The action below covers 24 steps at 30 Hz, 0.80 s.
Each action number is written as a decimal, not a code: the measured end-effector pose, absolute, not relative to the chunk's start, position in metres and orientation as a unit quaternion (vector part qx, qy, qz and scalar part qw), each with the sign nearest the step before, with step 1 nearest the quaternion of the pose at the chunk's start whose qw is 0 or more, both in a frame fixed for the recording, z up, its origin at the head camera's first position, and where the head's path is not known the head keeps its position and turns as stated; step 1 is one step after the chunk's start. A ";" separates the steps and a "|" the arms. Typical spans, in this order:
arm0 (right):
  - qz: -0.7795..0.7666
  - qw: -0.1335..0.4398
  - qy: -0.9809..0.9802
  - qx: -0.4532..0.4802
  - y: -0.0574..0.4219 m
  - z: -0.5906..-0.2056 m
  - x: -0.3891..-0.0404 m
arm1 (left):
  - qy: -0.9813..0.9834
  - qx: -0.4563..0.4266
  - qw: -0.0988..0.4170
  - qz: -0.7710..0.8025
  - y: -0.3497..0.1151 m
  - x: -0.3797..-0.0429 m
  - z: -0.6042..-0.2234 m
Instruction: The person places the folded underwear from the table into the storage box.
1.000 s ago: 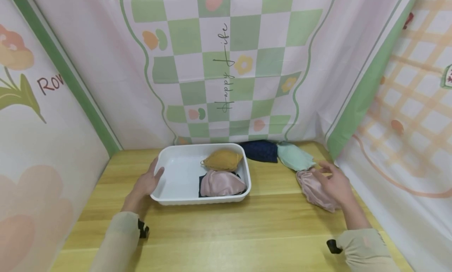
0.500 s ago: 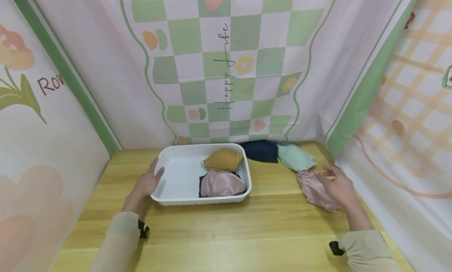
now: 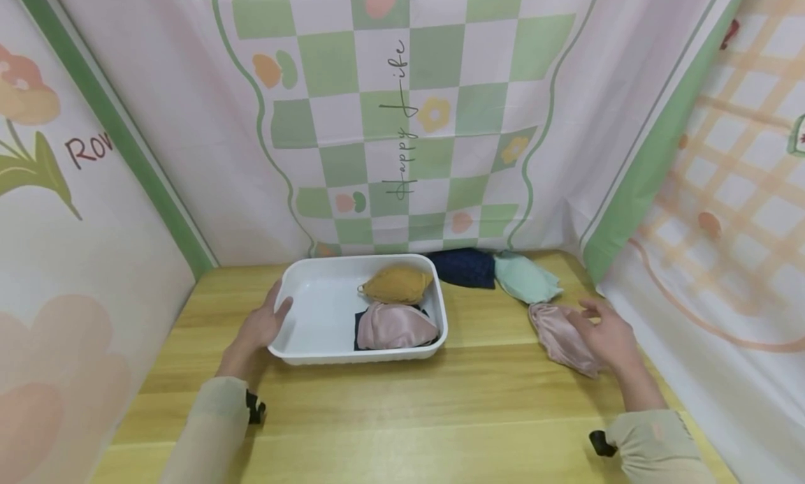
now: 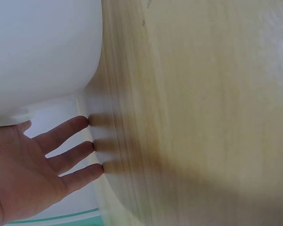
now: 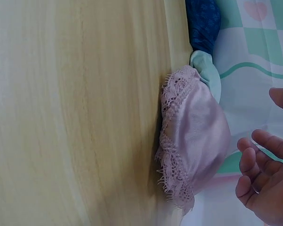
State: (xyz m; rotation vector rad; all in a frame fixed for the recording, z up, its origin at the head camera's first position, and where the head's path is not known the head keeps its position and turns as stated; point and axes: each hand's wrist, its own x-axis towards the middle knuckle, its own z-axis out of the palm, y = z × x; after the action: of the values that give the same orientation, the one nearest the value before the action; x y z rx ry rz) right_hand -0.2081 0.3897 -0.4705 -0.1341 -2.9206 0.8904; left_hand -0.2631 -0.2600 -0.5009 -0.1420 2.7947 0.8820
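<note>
On the right part of the wooden counter [image 3: 440,414], a pink satin piece with lace edge [image 5: 202,132] lies, and the right hand [image 3: 610,334] is held just over its outer side. The fingers of this hand are softly bent and grip nothing; in the right wrist view a gap is visible between them and the satin. Well apart from it, the left hand [image 3: 260,325] is at the left end of a white tray [image 3: 314,323], with the thumb at the rim and three other fingers stretched and separated outside, their tips near the counter. How firmly this hand presses the tray, I cannot tell.

Inside the tray, in its right half, a mustard-yellow piece [image 3: 399,285] lies behind a pink satin bundle [image 3: 396,327], which rests upon a dark cloth [image 3: 359,334]. Between the tray and the lace-edged piece, along the back, there are a navy piece [image 3: 464,268], close to the tray's corner, and a mint-green piece [image 3: 525,278], which reaches to the lace-edged one. Behind the counter hangs a green-and-white checked curtain [image 3: 383,121].
</note>
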 end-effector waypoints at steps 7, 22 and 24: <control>0.278 0.030 -0.959 -0.039 0.395 -0.475 -0.208 | 0.948 -0.052 0.106 0.296 -0.259 -0.263 -0.501; 0.202 -0.006 -0.979 -0.039 0.405 -0.487 -0.209 | 0.948 -0.051 0.105 0.296 -0.260 -0.265 -0.502; 0.196 -0.011 -0.980 -0.041 0.408 -0.492 -0.209 | 0.948 -0.051 0.107 0.296 -0.260 -0.265 -0.502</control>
State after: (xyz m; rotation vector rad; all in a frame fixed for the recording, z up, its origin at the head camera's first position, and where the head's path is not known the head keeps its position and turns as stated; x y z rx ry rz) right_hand -0.2093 0.4082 -0.4916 -0.1307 -3.1000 0.6207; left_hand -0.2649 -0.2599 -0.5025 -0.1506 2.7906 0.8722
